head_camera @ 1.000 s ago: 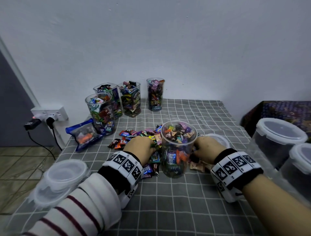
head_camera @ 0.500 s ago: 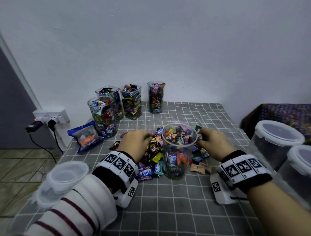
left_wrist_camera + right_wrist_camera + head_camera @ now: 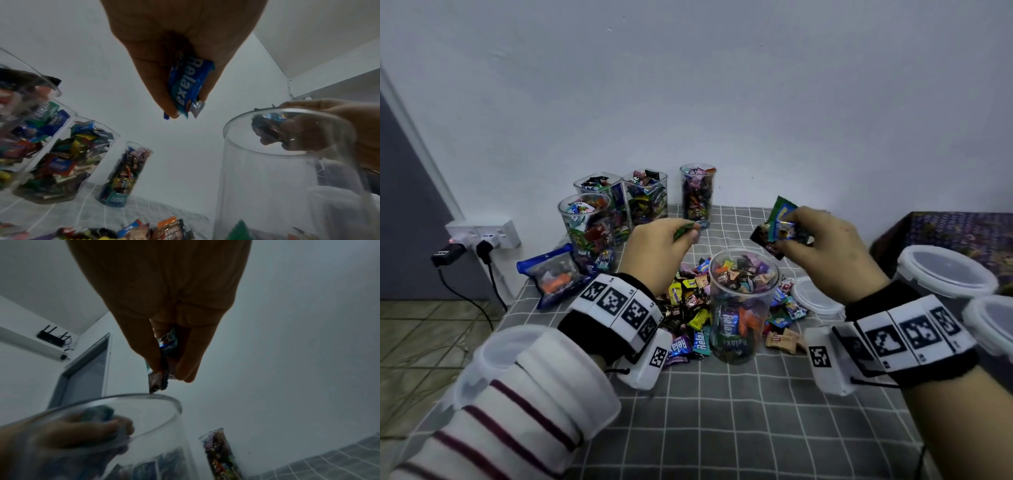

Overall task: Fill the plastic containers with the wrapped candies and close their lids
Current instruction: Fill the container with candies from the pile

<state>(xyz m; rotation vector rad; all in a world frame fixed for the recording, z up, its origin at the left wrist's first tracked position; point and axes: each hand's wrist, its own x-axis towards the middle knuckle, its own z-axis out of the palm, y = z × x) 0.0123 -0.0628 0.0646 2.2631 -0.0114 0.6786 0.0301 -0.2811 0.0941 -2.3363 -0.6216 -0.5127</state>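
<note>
two hands are up in the air now in the head view, and half a second ago they were low in the candy pile on the gray checked table. the left hand pinches a few candies, with a green one sticking out, and it hangs just left of the open container. the right hand grips a small bunch of candies just above and behind the container's rim. the container looks nearly full. four more filled containers stand by the wall with no lids on, and a loose lid lies just right of the open one. in the left wrist view, the fingers are curled tight on a blue candy and a silver one, up beside the clear rim. in the right wrist view, the right fingers squeeze a few wrappers right above the rim, and the left hand shows blurry through the plastic. this lift means both handfuls are ready to drop in, i think, and then the lids are next.
</note>
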